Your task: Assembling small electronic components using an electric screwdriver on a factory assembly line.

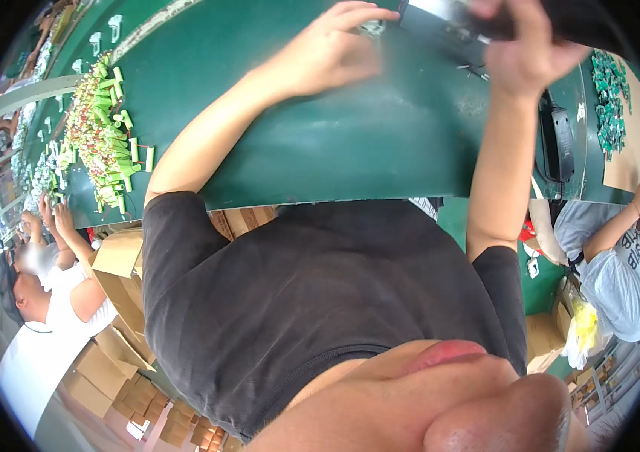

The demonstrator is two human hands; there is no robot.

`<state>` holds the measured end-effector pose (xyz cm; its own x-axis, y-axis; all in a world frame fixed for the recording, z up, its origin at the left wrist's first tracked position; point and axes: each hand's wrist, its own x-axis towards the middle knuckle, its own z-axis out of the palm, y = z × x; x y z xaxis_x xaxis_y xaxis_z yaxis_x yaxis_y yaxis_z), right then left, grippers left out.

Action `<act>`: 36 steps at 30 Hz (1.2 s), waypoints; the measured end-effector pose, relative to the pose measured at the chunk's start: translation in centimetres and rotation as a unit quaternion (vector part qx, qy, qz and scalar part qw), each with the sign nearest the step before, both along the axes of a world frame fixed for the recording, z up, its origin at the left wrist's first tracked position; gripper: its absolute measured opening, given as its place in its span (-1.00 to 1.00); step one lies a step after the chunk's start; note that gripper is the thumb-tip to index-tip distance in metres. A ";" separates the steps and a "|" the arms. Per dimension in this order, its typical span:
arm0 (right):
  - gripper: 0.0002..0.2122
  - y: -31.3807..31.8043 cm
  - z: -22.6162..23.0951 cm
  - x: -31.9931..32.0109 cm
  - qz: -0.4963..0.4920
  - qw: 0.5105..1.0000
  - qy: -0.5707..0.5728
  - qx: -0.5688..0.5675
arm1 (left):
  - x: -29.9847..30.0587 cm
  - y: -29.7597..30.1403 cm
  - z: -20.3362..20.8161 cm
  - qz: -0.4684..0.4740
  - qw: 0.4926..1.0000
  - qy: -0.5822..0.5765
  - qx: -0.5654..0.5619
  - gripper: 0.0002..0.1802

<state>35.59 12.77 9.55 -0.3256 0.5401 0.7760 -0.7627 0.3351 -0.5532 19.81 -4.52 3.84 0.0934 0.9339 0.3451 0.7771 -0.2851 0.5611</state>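
Observation:
My left hand is over the far part of the green bench. Its index finger stretches out to the edge of a dark, box-like device, while the other fingers bend loosely and are partly blurred. A small pale part shows on the bench close to that finger. To the right, my right hand is raised beside the device and a dark shape at the top edge. Motion smears its fingers, and whether they hold anything is not visible.
A heap of green cylindrical cells with red wires covers the bench's left side, with small white parts beyond. On the right are a black power adapter and green circuit boards on cardboard. People work at both sides.

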 end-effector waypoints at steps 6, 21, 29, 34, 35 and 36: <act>-0.48 2.2 0.5 -0.1 -0.093 0.987 -0.058 0.121 | 0.5 -1.1 -1.8 -0.050 0.995 -0.059 0.057 -0.73; -0.22 -3.5 -3.7 -2.2 0.075 0.993 -0.087 0.000 | 0.3 -2.4 -2.9 -0.010 0.997 -0.017 0.071 -0.64; -0.22 -5.0 -5.2 -3.3 0.086 0.992 -0.094 0.000 | 0.4 -2.5 -3.0 -0.012 0.997 -0.023 0.078 -0.70; -0.22 -4.4 -6.1 -3.4 0.072 0.991 -0.114 0.012 | 0.3 -2.4 -3.0 -0.017 0.996 -0.032 0.080 -0.71; -0.22 -4.5 -6.1 -3.5 0.065 0.990 -0.123 0.008 | 0.3 -2.4 -3.0 -0.020 0.996 -0.037 0.077 -0.71; -0.22 -4.5 -6.2 -3.5 0.066 0.990 -0.123 0.009 | 0.2 -2.4 -3.0 -0.019 0.996 -0.037 0.078 -0.71</act>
